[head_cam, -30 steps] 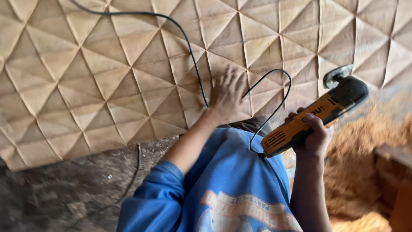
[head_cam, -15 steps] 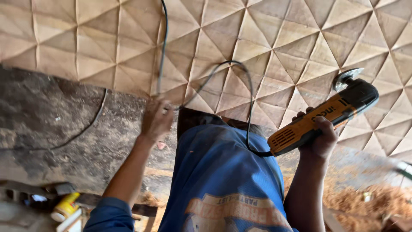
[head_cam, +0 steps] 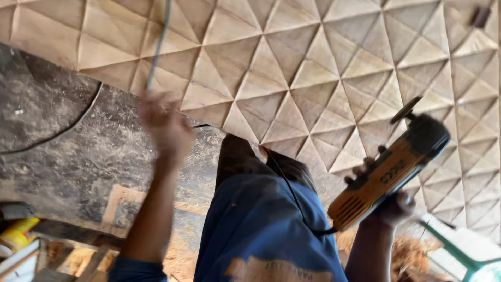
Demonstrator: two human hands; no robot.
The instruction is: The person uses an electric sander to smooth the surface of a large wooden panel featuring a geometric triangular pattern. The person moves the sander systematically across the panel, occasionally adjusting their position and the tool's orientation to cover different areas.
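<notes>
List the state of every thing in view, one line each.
Left hand: raised, blurred, gripping the cord.
Right hand: closed around the power tool.
Power tool: lifted off the wood, disc end tilted up.
Carved wood panel: lying flat, triangle facets cut.
Yellow can: lying on its side.

Right hand (head_cam: 389, 206) grips an orange power tool (head_cam: 389, 175) before a carved wooden panel (head_cam: 313, 68); blurred left hand (head_cam: 166, 125) holds the cord (head_cam: 158, 44) over the panel's edge.

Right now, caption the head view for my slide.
Right hand grips orange-and-black corded power tool beside carved triangle-patterned wooden panel; blurred left hand lifts its cord.
</notes>
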